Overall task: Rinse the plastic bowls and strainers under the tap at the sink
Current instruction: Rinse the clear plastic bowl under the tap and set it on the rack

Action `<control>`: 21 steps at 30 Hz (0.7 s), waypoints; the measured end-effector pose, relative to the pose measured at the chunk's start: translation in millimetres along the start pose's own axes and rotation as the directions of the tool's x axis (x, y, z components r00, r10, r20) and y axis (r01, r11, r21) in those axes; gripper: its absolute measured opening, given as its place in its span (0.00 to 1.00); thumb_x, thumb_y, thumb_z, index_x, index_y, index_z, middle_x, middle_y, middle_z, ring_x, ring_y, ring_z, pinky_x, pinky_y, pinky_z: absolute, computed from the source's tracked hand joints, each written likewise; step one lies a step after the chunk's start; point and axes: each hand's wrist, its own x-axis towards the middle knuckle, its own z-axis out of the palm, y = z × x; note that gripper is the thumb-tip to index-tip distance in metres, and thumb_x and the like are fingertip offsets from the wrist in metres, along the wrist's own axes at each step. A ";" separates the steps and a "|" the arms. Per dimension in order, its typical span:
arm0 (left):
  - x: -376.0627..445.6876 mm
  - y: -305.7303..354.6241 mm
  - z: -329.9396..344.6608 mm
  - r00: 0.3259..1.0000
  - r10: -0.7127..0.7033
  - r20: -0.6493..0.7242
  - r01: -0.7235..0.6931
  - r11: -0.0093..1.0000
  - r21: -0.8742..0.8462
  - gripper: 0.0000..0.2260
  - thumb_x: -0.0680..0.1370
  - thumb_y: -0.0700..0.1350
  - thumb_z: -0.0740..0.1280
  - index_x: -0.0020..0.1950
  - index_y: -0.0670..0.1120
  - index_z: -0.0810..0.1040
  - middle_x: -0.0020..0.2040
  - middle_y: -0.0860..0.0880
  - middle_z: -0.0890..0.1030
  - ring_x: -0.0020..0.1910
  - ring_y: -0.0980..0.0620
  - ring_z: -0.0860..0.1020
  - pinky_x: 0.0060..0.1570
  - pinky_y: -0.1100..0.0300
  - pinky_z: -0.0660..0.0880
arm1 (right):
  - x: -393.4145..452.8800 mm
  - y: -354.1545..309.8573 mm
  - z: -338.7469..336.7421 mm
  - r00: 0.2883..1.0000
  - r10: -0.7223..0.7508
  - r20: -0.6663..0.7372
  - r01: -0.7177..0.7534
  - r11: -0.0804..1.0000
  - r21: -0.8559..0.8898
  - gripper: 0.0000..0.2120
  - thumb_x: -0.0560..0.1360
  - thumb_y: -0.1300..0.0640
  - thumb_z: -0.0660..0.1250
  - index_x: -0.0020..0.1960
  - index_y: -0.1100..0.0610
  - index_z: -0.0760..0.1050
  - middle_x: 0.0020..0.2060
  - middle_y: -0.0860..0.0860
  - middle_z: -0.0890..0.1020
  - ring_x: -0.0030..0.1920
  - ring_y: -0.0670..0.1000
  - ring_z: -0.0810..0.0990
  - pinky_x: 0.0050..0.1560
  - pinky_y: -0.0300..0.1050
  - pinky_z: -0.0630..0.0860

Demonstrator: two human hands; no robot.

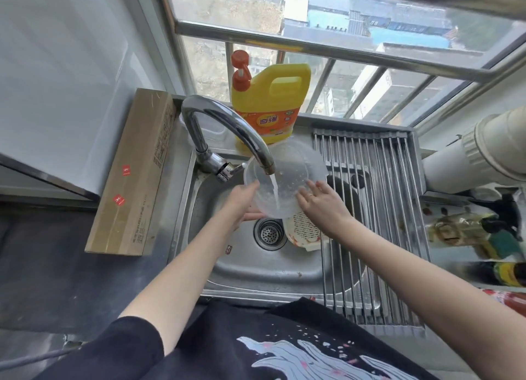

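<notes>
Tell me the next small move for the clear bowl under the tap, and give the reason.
Probably tilt and turn the clear bowl so the stream sweeps its whole inside. The water from the tap falls in one narrow line near the bowl's lower rim, while the left hand holds the near-left edge and the right hand lies flat on the right side, so most of the wall looks unrinsed.

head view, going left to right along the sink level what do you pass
cardboard box → tap → left hand → clear plastic bowl → right hand → metal drying rack → white pipe
</notes>
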 end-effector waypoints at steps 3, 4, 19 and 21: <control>1.2 -8.1 14.7 0.993 -0.053 0.108 0.071 0.983 -0.170 0.15 0.81 0.43 0.60 0.66 0.38 0.67 0.59 0.35 0.77 0.47 0.38 0.81 0.31 0.55 0.81 | 4.4 -18.3 -11.9 0.997 0.041 0.064 -0.044 0.998 0.051 0.18 0.77 0.62 0.62 0.66 0.60 0.71 0.65 0.58 0.75 0.68 0.60 0.69 0.70 0.56 0.58; -0.8 -10.9 21.0 0.991 -0.059 0.121 0.086 0.969 -0.231 0.10 0.81 0.41 0.59 0.60 0.38 0.71 0.51 0.37 0.80 0.41 0.42 0.82 0.31 0.57 0.81 | 8.4 -28.5 -17.9 0.995 0.049 0.092 -0.059 0.992 0.111 0.16 0.77 0.61 0.62 0.64 0.59 0.73 0.62 0.57 0.77 0.65 0.59 0.72 0.68 0.54 0.62; 20.6 -23.6 -5.8 0.989 -0.150 0.018 0.147 0.985 0.086 0.13 0.81 0.44 0.62 0.63 0.40 0.69 0.54 0.33 0.77 0.27 0.43 0.82 0.22 0.59 0.78 | -8.5 -1.7 -6.1 0.966 -0.257 0.015 0.257 0.966 -0.012 0.04 0.68 0.62 0.71 0.37 0.54 0.79 0.32 0.47 0.83 0.39 0.50 0.79 0.52 0.43 0.72; 24.8 -26.2 -0.1 0.995 -0.070 -0.078 0.085 0.972 0.220 0.11 0.80 0.42 0.62 0.62 0.40 0.71 0.55 0.36 0.77 0.24 0.46 0.80 0.18 0.61 0.75 | -10.7 -2.8 -5.6 0.954 -0.298 0.004 0.298 0.954 -0.018 0.09 0.60 0.61 0.76 0.30 0.53 0.77 0.25 0.46 0.80 0.32 0.49 0.77 0.44 0.42 0.74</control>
